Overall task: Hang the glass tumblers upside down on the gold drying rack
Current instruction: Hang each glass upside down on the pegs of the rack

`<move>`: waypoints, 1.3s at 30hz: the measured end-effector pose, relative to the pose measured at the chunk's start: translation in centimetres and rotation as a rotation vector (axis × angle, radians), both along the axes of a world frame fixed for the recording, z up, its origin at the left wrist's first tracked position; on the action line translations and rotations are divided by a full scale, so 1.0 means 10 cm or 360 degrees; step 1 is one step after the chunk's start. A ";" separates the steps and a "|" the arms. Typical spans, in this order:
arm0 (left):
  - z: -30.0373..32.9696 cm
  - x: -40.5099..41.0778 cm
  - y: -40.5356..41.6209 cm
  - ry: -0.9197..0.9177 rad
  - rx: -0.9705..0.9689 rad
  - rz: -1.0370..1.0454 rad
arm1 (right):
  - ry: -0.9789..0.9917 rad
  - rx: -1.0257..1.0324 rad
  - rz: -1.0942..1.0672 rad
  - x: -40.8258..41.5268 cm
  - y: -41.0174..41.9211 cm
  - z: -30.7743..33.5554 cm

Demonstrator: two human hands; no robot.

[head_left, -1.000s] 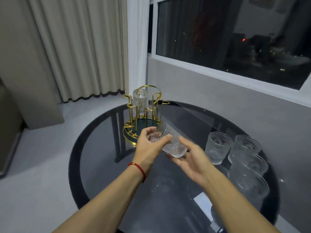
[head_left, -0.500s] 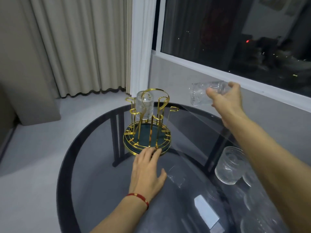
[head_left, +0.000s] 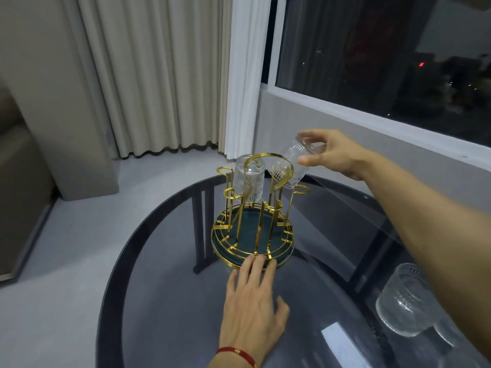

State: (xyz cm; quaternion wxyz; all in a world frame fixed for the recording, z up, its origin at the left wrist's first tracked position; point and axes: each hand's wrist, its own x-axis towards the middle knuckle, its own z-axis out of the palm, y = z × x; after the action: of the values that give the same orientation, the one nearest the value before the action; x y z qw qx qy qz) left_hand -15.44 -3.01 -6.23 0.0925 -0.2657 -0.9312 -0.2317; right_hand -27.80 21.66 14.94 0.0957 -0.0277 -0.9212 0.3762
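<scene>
The gold drying rack (head_left: pixel 252 235) with a dark green base stands on the round glass table (head_left: pixel 164 301). One ribbed glass tumbler (head_left: pixel 249 179) hangs upside down on a far-left prong. My right hand (head_left: pixel 334 154) grips a second tumbler (head_left: pixel 292 166) by its base, tilted mouth-down over a prong at the rack's far right. My left hand (head_left: pixel 252 309) lies flat on the table, fingers spread, fingertips touching the rack's front rim. Another tumbler (head_left: pixel 403 301) stands upright on the table at the right, below my right forearm.
The rack has several free gold prongs around its ring. A window ledge and grey wall run behind the table on the right; curtains (head_left: pixel 159 75) hang at the back left. A pale card (head_left: pixel 342 343) lies on the table near the front right.
My right hand has brought the tumbler down and left from mid-air to the rack's far-right prong, tipping it mouth-down. My left hand has stayed at the rack's base.
</scene>
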 end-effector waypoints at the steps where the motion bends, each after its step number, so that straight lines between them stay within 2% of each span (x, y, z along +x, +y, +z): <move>1: 0.00 0.00 0.00 0.0006 0.0005 0.0001 | -0.0016 0.0027 0.0038 -0.02 -0.01 -0.03; 4: -0.02 -0.01 0.01 0.0008 0.0008 0.0008 | -0.0055 0.0144 0.0134 -0.10 -0.04 -0.09; 13: -0.05 -0.02 0.01 0.0025 0.0032 0.0008 | -0.0243 0.0204 0.0239 -0.24 -0.17 -0.25; 18: -0.03 -0.02 0.02 0.0017 0.0009 0.0011 | -0.0290 0.0117 0.0253 -0.24 -0.18 -0.29; 22: -0.02 -0.02 0.01 0.0022 0.0022 0.0025 | -0.0283 -0.0209 0.0121 -0.04 -0.09 -0.32; 28: 0.08 0.03 0.02 -0.0022 -0.0054 0.0039 | 0.0175 -0.0317 -0.0395 0.71 -0.10 -0.39; 34: 0.22 0.32 0.11 -0.0071 0.0064 -0.0139 | 0.0222 0.0245 -0.0347 1.85 -0.39 -0.40; 39: 0.37 0.76 0.23 -0.0036 0.0248 -0.0481 | 0.0463 0.0265 -0.0519 2.81 -0.53 -0.60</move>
State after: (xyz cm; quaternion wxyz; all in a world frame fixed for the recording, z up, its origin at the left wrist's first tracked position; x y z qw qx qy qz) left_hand -7.86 -0.73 -2.56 0.0664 -0.3921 -0.8609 -0.3174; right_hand 0.31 16.34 8.93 0.2889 -0.1137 -0.9089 0.2784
